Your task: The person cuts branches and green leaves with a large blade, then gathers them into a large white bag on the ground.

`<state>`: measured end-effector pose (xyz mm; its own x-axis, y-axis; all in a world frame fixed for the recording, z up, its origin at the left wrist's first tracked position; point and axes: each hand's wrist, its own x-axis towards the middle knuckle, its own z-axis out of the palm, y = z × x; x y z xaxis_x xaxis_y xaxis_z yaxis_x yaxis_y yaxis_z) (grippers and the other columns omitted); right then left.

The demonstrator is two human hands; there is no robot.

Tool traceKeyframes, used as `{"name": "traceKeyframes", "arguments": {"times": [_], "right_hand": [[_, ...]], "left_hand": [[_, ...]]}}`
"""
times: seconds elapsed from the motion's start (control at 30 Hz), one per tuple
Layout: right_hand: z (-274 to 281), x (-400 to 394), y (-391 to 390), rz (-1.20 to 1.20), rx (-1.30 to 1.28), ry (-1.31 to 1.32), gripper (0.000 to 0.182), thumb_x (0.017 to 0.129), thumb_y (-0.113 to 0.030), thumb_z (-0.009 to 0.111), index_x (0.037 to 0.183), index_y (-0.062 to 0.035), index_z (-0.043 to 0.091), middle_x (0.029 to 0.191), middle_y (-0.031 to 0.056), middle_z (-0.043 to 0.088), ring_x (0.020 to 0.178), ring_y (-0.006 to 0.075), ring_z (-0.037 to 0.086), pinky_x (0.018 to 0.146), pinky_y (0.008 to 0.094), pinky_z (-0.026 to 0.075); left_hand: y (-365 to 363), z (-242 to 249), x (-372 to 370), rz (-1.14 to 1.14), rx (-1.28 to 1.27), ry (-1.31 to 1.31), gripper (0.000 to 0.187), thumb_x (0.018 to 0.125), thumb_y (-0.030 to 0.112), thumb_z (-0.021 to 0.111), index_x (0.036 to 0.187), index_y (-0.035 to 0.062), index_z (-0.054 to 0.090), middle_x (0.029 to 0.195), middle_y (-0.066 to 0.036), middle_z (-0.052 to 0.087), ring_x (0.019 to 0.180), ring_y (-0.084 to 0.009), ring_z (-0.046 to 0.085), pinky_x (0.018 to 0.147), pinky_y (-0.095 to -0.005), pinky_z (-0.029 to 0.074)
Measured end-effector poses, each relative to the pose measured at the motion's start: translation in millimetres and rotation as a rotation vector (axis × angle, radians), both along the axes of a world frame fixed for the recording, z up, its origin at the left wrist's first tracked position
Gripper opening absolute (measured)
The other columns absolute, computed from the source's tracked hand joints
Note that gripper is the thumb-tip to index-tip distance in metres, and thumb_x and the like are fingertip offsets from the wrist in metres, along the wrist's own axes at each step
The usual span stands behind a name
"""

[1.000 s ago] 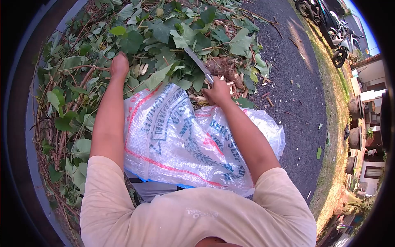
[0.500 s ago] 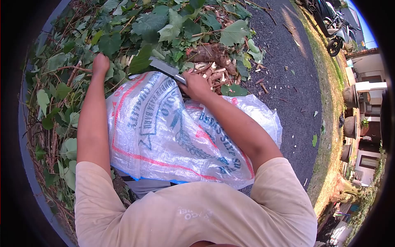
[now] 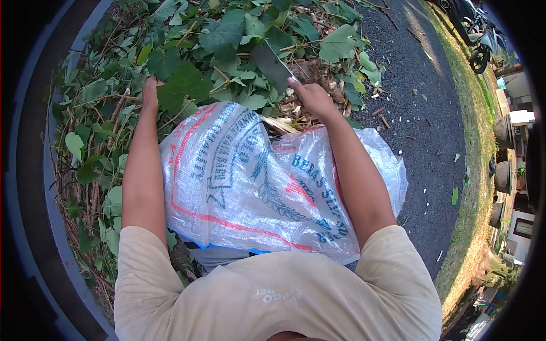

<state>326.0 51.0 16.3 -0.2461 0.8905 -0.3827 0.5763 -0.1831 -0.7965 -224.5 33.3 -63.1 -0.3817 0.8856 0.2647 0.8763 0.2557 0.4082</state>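
and there was the right hand (image 3: 314, 101), fingers wrapped narrow around the handle of a cleaver (image 3: 272, 65), its broad blade slanting up and away over the leaves, near a chunk of wood (image 3: 307, 72)! pale wood chips (image 3: 280, 123) lay scattered below the blade, just past the far edge of the sack (image 3: 250, 182). over on the other side, the left hand (image 3: 151, 92) was reached out into the heap of leafy branches (image 3: 94, 122), its fingers curled closed beside a broad green leaf (image 3: 185, 88); whether they held a stem, the view could not tell. and the sack, clear plastic with red lines and blue-green lettering, was spread across the person's lap, under the right forearm. dark asphalt (image 3: 421, 142) ran along the right, then grass (image 3: 475, 148), with a motorbike (image 3: 482, 45) at the upper right.
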Motion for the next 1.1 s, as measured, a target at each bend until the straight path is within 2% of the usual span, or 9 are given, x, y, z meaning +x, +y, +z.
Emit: {"name": "traceKeyframes", "arguments": {"times": [0.2, 0.3, 0.4, 0.47, 0.6, 0.67, 0.73, 0.9, 1.1], "right_hand": [[13.9, 8.0, 21.5, -0.23, 0.176, 0.164, 0.071, 0.105, -0.063, 0.055, 0.082, 0.0032, 0.071, 0.068, 0.0111, 0.064, 0.066, 0.0234, 0.064, 0.066, 0.0399, 0.049], [26.5, 6.8, 7.3, -0.18, 0.336, -0.053, 0.068, 0.106, -0.058, 0.053, 0.087, 0.0051, 0.07, 0.077, 0.0263, 0.069, 0.079, 0.0445, 0.07, 0.074, 0.0524, 0.051], [-7.6, -4.9, -6.4, 0.039, 0.376, -0.282, 0.06, 0.107, -0.049, 0.053, 0.096, 0.0067, 0.072, 0.09, 0.0317, 0.072, 0.088, 0.0505, 0.071, 0.082, 0.0569, 0.054], [-46.7, -24.9, -25.9, 0.192, 0.587, -0.345, 0.053, 0.107, -0.043, 0.054, 0.102, 0.0083, 0.069, 0.095, 0.0326, 0.072, 0.091, 0.0514, 0.07, 0.085, 0.0587, 0.055], [-39.8, -63.2, -48.6, 0.324, 0.471, -0.14, 0.051, 0.107, -0.04, 0.056, 0.104, 0.0099, 0.067, 0.096, 0.0332, 0.072, 0.093, 0.0514, 0.07, 0.087, 0.0581, 0.055], [-37.4, -73.1, -47.1, 0.384, 0.476, -0.093, 0.052, 0.106, -0.041, 0.056, 0.103, 0.01, 0.068, 0.096, 0.0335, 0.072, 0.093, 0.0518, 0.07, 0.088, 0.0577, 0.055], [-36.0, -75.3, -45.5, 0.44, 0.414, -0.068, 0.055, 0.105, -0.043, 0.058, 0.098, 0.0103, 0.07, 0.094, 0.0343, 0.071, 0.093, 0.0519, 0.07, 0.088, 0.057, 0.054], [-33.6, -55.5, -12.5, 0.287, 0.287, -0.023, 0.062, 0.105, -0.052, 0.056, 0.098, 0.0077, 0.073, 0.093, 0.0332, 0.071, 0.093, 0.0514, 0.069, 0.086, 0.057, 0.053], [-30.5, -36.6, 4.4, 0.031, 0.178, 0.124, 0.067, 0.105, -0.057, 0.054, 0.089, 0.0061, 0.07, 0.078, 0.0243, 0.07, 0.08, 0.045, 0.069, 0.076, 0.053, 0.05]], "left_hand": [[-1.8, 73.7, 25.0, 0.135, 0.15, 0.103, 0.038, 0.102, 0.027, 0.051, 0.105, -0.0059, 0.069, 0.105, -0.034, 0.07, 0.102, -0.0555, 0.064, 0.089, -0.0601, 0.05], [-5.8, 122.8, 37.4, 0.267, 0.303, -0.022, 0.04, 0.102, 0.028, 0.051, 0.102, -0.0076, 0.069, 0.105, -0.035, 0.069, 0.102, -0.0561, 0.064, 0.087, -0.0595, 0.049], [-9.2, 118.0, -2.3, 0.276, 0.492, -0.07, 0.041, 0.102, 0.029, 0.051, 0.099, -0.0092, 0.068, 0.104, -0.036, 0.069, 0.102, -0.0562, 0.063, 0.086, -0.0569, 0.047], [-12.6, 113.6, -29.0, 0.22, 0.418, -0.106, 0.044, 0.103, 0.031, 0.051, 0.1, -0.0098, 0.067, 0.101, -0.035, 0.068, 0.1, -0.0557, 0.062, 0.086, -0.0543, 0.047], [-29.6, 115.8, -68.2, -0.037, 0.246, -0.091, 0.042, 0.105, 0.028, 0.05, 0.107, -0.0102, 0.067, 0.097, -0.033, 0.068, 0.097, -0.0545, 0.062, 0.084, -0.0519, 0.047], [-39.0, 129.1, -61.6, 0.025, 0.07, -0.161, 0.039, 0.106, 0.026, 0.051, 0.109, -0.0089, 0.068, 0.101, -0.033, 0.069, 0.099, -0.0541, 0.064, 0.085, -0.0537, 0.048], [-42.8, 102.9, -93.5, -0.14, 0.059, 0.128, 0.038, 0.106, 0.026, 0.051, 0.107, -0.0067, 0.07, 0.101, -0.033, 0.07, 0.101, -0.0537, 0.065, 0.086, -0.0555, 0.049], [-55.1, 108.2, -44.4, -0.042, -0.125, 0.207, 0.038, 0.108, 0.029, 0.051, 0.117, -0.0049, 0.066, 0.111, -0.033, 0.068, 0.108, -0.0519, 0.064, 0.093, -0.053, 0.05], [-98.9, 117.3, 32.7, -0.176, -0.058, -0.069, 0.044, 0.107, 0.035, 0.06, 0.134, 0.0002, 0.062, 0.125, -0.017, 0.069, 0.117, -0.0336, 0.068, 0.105, -0.0453, 0.049]]}}
